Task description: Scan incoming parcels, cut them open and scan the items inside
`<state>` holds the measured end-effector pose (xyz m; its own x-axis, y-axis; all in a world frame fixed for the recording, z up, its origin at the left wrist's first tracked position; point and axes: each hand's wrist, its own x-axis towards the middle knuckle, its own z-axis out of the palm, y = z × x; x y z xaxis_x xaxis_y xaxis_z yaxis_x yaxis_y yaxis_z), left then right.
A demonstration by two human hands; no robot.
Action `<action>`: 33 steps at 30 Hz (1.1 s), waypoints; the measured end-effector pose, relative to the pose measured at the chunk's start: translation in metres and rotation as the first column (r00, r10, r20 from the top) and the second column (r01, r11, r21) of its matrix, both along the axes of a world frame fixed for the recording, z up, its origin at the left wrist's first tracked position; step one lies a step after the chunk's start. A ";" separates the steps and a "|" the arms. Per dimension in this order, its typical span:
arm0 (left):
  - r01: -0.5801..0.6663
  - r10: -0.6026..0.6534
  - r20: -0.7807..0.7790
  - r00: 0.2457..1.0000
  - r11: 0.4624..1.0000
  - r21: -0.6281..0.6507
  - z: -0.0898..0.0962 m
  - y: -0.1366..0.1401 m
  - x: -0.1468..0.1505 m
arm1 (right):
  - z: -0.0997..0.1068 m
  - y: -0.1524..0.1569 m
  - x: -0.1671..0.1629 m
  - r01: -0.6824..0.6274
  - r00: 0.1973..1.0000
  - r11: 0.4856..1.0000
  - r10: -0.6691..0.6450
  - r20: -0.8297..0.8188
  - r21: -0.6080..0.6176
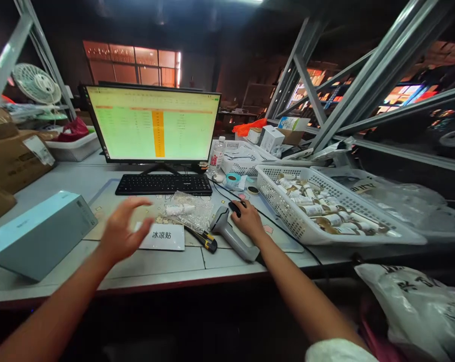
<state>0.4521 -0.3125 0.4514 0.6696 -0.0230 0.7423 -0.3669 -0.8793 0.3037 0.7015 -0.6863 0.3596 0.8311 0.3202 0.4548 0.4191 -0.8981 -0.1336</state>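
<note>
Mouse (pixel 234 207) is grasped on the mat (pixel 107 200) by the right hand (pixel 250 219), fingers curled over it, just right of the scanner (pixel 231 234). Left hand (pixel 122 230) is raised over the bench (pixel 155 262), fingers half-bent and spread well apart from the thumb, nothing gripped; the outline is blurred, so contact with the card (pixel 169 241) just beside can't be told. Keyboard (pixel 163 184) is set beyond both hands, below the monitor (pixel 137 125).
</note>
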 end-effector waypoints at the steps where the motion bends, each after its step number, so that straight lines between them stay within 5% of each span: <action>1: 0.103 -0.099 -0.130 0.987 0.994 0.028 0.007 -0.017 0.039 | 0.000 0.000 0.000 -0.001 1.000 1.000 0.001 -0.007 0.003; 3: 0.240 -0.192 -0.362 0.912 0.966 0.091 0.011 -0.047 0.117 | -0.001 0.000 0.000 -0.007 1.000 1.000 0.007 -0.012 0.006; 6: 0.167 0.006 -0.549 0.836 0.950 0.264 -0.001 -0.074 0.207 | -0.003 -0.002 0.000 -0.019 1.000 1.000 0.019 -0.002 0.006; 11: 0.063 0.176 -0.587 0.790 0.929 0.364 -0.029 -0.089 0.266 | -0.006 -0.005 0.001 -0.027 0.999 1.000 0.027 0.016 0.006; 16: 0.110 0.141 -0.652 0.745 0.938 0.328 -0.036 -0.092 0.273 | -0.006 -0.006 0.000 -0.030 0.999 1.000 0.030 0.017 0.008; 20: 0.079 0.113 -0.595 0.796 0.955 0.286 -0.029 -0.076 0.260 | -0.005 -0.006 -0.001 -0.024 0.999 1.000 0.024 0.022 0.010; 28: -0.094 0.125 -0.359 0.925 0.990 0.101 -0.047 0.029 0.196 | -0.001 -0.003 -0.001 -0.009 1.000 1.000 0.009 -0.003 0.006; 33: -0.188 0.200 -0.324 0.925 0.980 0.067 -0.066 0.074 0.173 | 0.001 -0.002 -0.001 -0.016 1.000 1.000 0.016 0.006 0.012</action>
